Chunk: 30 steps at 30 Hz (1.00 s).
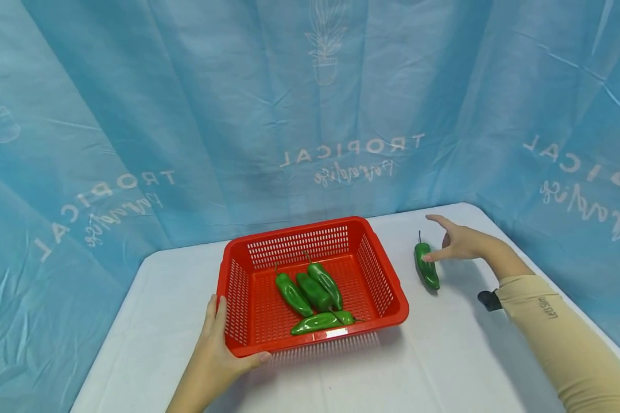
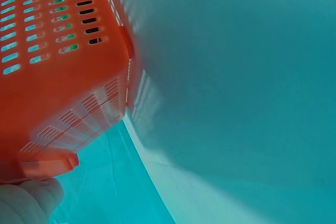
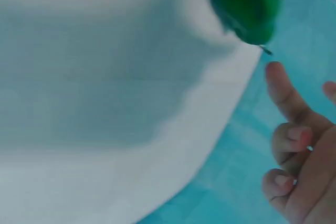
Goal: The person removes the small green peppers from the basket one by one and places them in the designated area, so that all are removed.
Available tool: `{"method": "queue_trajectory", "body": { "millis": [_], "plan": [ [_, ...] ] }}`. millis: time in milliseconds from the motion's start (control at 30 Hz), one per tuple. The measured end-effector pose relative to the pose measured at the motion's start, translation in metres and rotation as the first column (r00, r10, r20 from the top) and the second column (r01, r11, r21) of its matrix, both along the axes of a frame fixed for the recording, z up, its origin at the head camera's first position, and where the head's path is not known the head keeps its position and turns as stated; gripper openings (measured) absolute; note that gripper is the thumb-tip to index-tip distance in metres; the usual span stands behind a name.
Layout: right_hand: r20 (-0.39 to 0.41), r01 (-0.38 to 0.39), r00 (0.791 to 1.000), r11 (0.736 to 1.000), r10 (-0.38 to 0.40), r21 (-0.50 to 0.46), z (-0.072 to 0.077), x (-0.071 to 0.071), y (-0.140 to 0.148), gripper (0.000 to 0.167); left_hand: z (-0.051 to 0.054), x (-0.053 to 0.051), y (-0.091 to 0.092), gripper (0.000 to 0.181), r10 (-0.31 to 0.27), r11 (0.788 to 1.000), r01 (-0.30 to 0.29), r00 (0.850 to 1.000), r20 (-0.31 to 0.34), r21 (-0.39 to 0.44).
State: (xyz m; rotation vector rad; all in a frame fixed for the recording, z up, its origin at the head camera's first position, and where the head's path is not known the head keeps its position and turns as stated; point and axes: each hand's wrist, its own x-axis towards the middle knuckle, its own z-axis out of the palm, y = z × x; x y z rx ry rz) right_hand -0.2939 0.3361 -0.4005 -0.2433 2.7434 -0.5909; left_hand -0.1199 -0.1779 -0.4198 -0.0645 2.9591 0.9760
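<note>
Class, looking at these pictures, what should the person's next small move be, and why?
Probably to close the right hand gently around the loose green pepper. That hand is open, right at the pepper, which lies on the table outside the red basket. Similar peppers lie inside the basket, and the left hand holds its near-left corner.

Mirrored "TROPICAL Paradise" marks the curtain (image 1: 212, 115); sleeve (image 1: 568, 344), "Lets…".

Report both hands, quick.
Left hand: closed, holding the red basket by its rim.
Right hand: open, holding nothing, by the green pepper outside the basket.
</note>
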Motion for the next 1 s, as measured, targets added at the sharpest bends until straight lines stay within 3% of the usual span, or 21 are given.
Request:
{"method": "queue_trajectory", "body": {
  "millis": [167,433,667,1000],
  "plan": [
    [-0.116,-0.039,0.993,0.997,0.030,-0.068,0.023,-0.004,-0.016,0.116,-0.001,0.000,-0.001,0.146,-0.006,1.000,0.006,1.000,-0.018,0.008],
    [-0.159,-0.143,0.981,0.968,0.111,-0.208,0.055,-0.005,-0.072,0.112,-0.001,0.001,-0.002,0.146,-0.016,1.000,0.016,0.999,-0.044,0.010],
    [-0.195,-0.269,0.954,0.939,0.229,-0.212,0.067,-0.006,-0.121,0.108,-0.001,0.002,-0.002,0.147,-0.030,1.000,0.031,0.998,-0.062,0.006],
    [-0.142,-0.456,0.890,0.860,0.434,-0.230,0.064,-0.005,-0.180,0.106,-0.001,0.002,-0.002,0.146,-0.026,0.999,0.028,0.998,-0.059,0.032]
  ]
}}
